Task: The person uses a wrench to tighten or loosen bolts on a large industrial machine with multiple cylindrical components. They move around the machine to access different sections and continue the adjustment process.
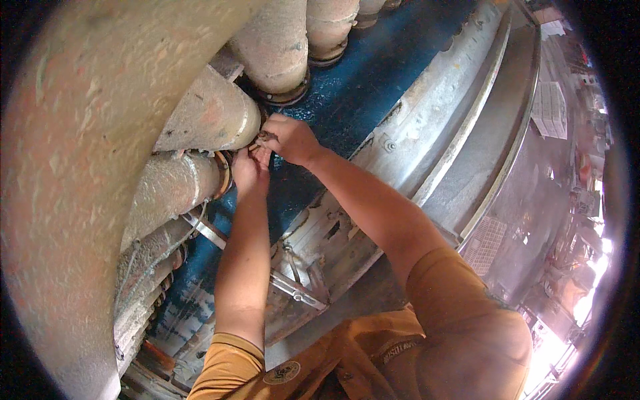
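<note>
My two hands meet at the rounded lower end of a dusty, thick pipe (212,112). My right hand (292,139) is closed, its fingers curled at the pipe's edge around something small and dark that I cannot make out. Just below it, my left hand (251,171) is raised with fingers bent and closed at the same spot. What the left fingers hold is mostly hidden. Beside the left hand is another pipe (175,185) with a rusty orange ring (224,175) at its end. Behind the hands runs a wet, dark blue surface (363,73).
A large, rough, curved duct (87,167) fills the left side. More pipes (272,50) stand in a row above. A metal bracket (297,288) juts out under my forearms. Long pale metal ledges (433,100) curve along the right, with white crates (549,110) on the floor beyond.
</note>
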The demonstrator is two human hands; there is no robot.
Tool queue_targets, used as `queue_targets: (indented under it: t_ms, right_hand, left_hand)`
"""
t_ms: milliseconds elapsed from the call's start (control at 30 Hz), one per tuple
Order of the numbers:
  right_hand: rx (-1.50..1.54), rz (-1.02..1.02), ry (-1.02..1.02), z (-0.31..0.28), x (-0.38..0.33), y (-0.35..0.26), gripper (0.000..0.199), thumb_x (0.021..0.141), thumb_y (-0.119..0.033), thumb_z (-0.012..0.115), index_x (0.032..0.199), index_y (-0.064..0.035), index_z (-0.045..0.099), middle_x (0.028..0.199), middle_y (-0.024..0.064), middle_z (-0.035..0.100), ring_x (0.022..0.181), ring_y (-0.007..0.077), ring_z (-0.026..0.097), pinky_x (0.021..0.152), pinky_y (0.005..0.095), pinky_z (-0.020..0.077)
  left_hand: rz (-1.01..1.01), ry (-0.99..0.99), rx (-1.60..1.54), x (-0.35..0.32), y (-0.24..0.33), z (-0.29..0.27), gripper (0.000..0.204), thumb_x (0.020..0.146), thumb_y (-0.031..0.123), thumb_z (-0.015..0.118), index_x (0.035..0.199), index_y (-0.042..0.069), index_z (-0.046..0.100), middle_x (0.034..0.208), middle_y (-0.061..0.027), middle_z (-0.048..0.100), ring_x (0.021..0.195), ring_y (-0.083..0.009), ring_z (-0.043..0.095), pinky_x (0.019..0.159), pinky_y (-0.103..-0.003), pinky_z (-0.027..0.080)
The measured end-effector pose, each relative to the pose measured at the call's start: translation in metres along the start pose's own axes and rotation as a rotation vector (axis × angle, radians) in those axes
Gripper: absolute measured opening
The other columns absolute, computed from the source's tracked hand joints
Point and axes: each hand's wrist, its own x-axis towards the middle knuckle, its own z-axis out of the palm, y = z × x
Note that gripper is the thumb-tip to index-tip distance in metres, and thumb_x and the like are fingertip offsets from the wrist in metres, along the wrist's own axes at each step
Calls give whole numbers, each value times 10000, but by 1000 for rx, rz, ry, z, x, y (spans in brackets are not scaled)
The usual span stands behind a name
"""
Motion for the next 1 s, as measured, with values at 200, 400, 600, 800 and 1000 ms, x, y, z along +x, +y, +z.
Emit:
queue_targets:
  t_ms: [200,400,600,800,1000]
  right_hand:
    - [-5,86,82,9,-3,-2,234,713,-229,682,820,-40,594,804,122,572,762,312,581,644,373,483]
    - [14,145,51,0,-8,-12,262,721,-251,687,863,-47,604,856,108,571,796,305,584,680,365,482]
    - [-8,-22,-21,-1,-1,2,251,718,-269,681,811,-51,598,845,103,574,788,302,590,662,368,498]
    - [-97,44,-26,-1,0,-4,272,699,-259,707,832,-48,599,804,117,555,764,320,576,641,373,485]
    - [-8,8,78,-8,-2,-11,256,704,-239,709,861,-57,620,868,85,568,786,283,591,666,344,496]
  left_hand:
    - [11,17,26,3,-2,0,215,916,162,435,1079,59,531,953,-57,606,834,-172,601,712,-308,497]
    - [55,-78,62,-4,0,6,254,944,219,384,1033,33,532,925,-60,608,787,-166,606,666,-261,497]
    - [37,-21,-50,5,-4,0,237,910,152,462,1118,51,513,976,-90,605,807,-194,612,676,-305,527]
    - [56,-100,11,-1,-3,2,248,937,177,393,1065,15,531,988,-92,617,880,-194,617,755,-289,520]
    - [64,-81,-49,-1,-1,3,246,930,147,399,1083,-2,520,1008,-113,609,892,-210,617,776,-308,529]
